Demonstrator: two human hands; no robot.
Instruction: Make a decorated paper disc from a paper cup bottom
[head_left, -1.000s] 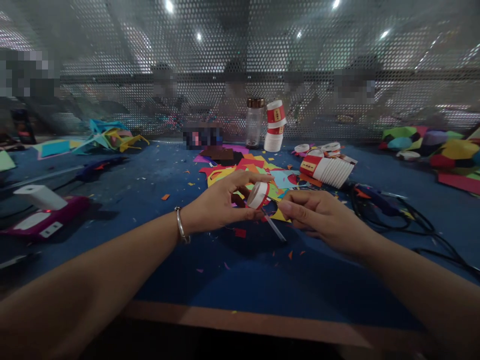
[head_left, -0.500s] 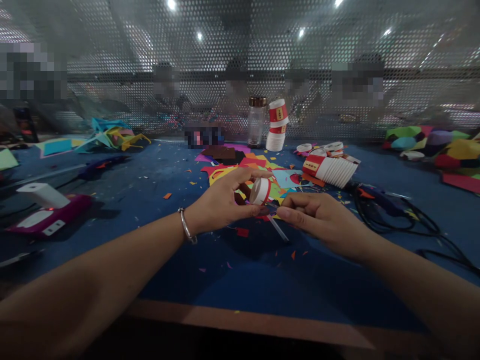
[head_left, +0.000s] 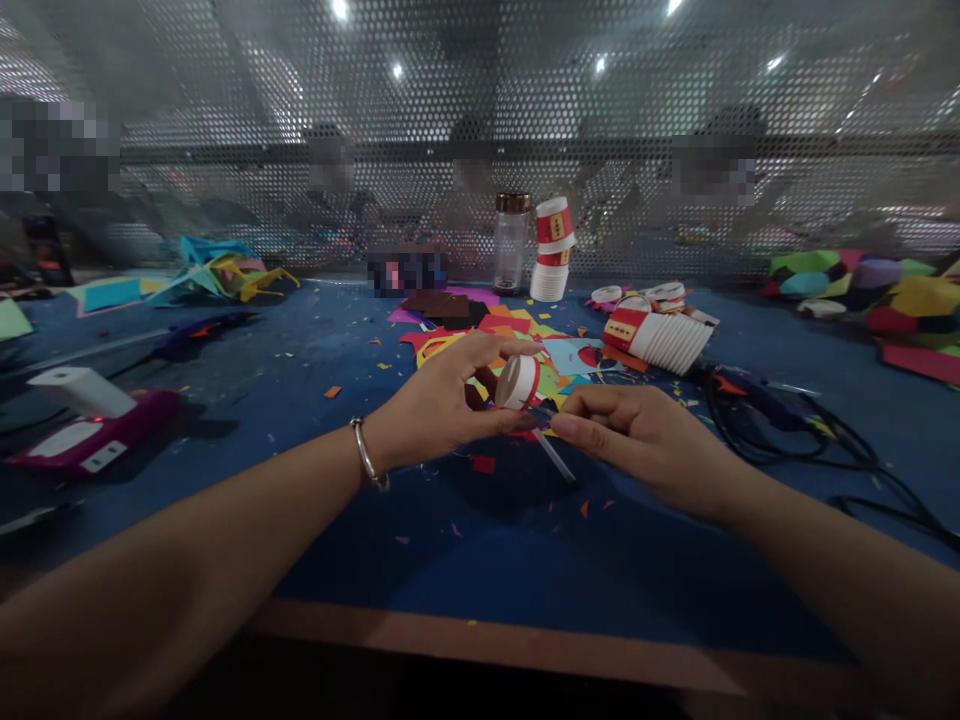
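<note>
My left hand (head_left: 450, 395), with a silver bangle at the wrist, is closed around a paper cup piece (head_left: 516, 382), white with a red edge. Its round end faces left and toward me, tilted above the table. Just to the right, my right hand (head_left: 622, 430) pinches something thin and greyish (head_left: 541, 410), whose tip reaches the cup's lower right edge. Most of that thin thing is hidden by the fingers, so I cannot make out its kind. Below the hands, a translucent stick (head_left: 555, 458) lies on the blue table (head_left: 450, 560).
Coloured paper scraps (head_left: 510, 335) spread behind the hands. A toppled stack of paper cups (head_left: 660, 340) and a glue gun (head_left: 765, 395) with a black cable lie right. Further back stand a glass bottle (head_left: 510, 245) and stacked cups (head_left: 553, 250). Left is a purple power strip (head_left: 97, 440).
The cup piece has turned slightly in my left hand, showing more of its round end. Both hands stay in nearly the same place.
</note>
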